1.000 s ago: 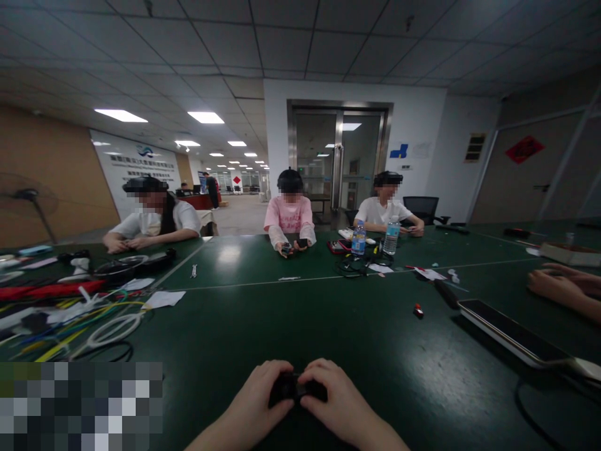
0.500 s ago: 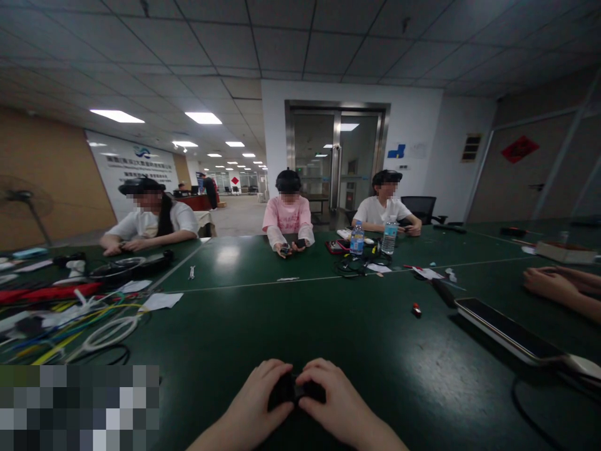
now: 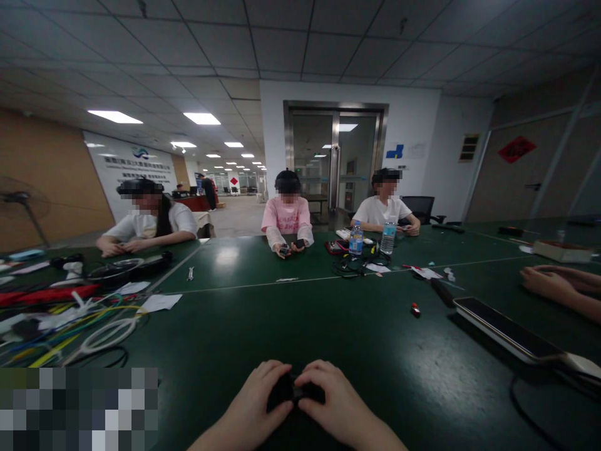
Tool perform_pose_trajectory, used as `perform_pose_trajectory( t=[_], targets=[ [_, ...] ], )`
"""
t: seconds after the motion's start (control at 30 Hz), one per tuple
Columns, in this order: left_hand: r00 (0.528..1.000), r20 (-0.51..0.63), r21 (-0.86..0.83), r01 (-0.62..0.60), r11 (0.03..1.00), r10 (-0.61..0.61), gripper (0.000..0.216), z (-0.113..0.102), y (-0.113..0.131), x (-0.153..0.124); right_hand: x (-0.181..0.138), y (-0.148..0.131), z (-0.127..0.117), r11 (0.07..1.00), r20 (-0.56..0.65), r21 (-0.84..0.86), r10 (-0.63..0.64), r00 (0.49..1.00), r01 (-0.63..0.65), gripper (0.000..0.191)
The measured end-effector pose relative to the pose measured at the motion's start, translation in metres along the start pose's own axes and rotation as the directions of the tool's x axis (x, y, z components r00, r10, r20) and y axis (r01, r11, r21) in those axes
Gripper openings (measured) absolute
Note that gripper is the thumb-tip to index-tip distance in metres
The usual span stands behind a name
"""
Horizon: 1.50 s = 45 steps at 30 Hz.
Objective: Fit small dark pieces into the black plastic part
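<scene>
My left hand (image 3: 260, 398) and my right hand (image 3: 331, 396) meet at the bottom centre, just over the dark green table (image 3: 225, 338). Between them is a small black object (image 3: 297, 393), mostly covered by my fingers; its kind cannot be made out. The fingers and thumb of my left hand curl round its left side. On the right side, my other hand grips it the same way, with the fingertips of both hands nearly touching.
Cables (image 3: 107, 335) and a paper sheet (image 3: 161, 303) lie at left. A phone-like slab (image 3: 507, 329) and a small red item (image 3: 416, 309) lie at right. Bottles (image 3: 388, 237) stand farther back. Several people sit around, one person's hands (image 3: 549, 285) at the right edge.
The view has shifted very slightly. Both my hands keep their hold on the black object, almost without moving.
</scene>
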<state>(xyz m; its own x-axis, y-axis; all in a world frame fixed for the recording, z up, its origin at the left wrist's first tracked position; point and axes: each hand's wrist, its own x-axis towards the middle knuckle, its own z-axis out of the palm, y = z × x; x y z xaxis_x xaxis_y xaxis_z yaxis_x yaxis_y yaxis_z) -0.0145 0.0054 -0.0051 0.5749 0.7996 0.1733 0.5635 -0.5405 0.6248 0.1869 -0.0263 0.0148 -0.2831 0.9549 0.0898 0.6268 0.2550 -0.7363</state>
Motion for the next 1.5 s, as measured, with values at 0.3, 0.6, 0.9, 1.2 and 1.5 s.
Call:
perform_pose_trajectory(
  t=[0.3, 0.6, 0.9, 1.2, 1.5],
  targets=[
    [0.999, -0.011, 0.004, -0.035, 0.999, 0.035, 0.039, 0.0006, 0.0012, -0.0008, 0.0001, -0.0004, -0.0002, 1.000, -0.018, 0.008, -0.014, 1.000, 0.014, 0.027],
    [1.000, 0.011, -0.012, 0.001, 1.000, -0.001, 0.045, -0.0008, -0.0005, -0.0001, 0.0012, 0.0022, 0.0016, 1.000, -0.011, 0.010, -0.003, 1.000, 0.003, 0.025],
    [1.000, 0.029, -0.023, 0.000, 1.000, 0.000, 0.041, -0.0032, 0.0013, -0.0010, 0.0003, 0.0012, 0.0004, 1.000, -0.008, 0.009, -0.005, 1.000, 0.005, 0.025],
    [1.000, 0.026, -0.012, -0.017, 1.000, 0.017, 0.047, -0.0026, 0.0022, -0.0011, 0.0027, 0.0013, 0.0024, 1.000, -0.005, -0.007, -0.010, 1.000, 0.010, 0.024],
    [0.999, 0.039, -0.005, -0.007, 1.000, 0.007, 0.040, -0.0041, 0.0027, 0.0001, 0.0016, -0.0003, 0.0000, 1.000, 0.013, -0.013, 0.001, 1.000, -0.001, 0.022]
  ],
)
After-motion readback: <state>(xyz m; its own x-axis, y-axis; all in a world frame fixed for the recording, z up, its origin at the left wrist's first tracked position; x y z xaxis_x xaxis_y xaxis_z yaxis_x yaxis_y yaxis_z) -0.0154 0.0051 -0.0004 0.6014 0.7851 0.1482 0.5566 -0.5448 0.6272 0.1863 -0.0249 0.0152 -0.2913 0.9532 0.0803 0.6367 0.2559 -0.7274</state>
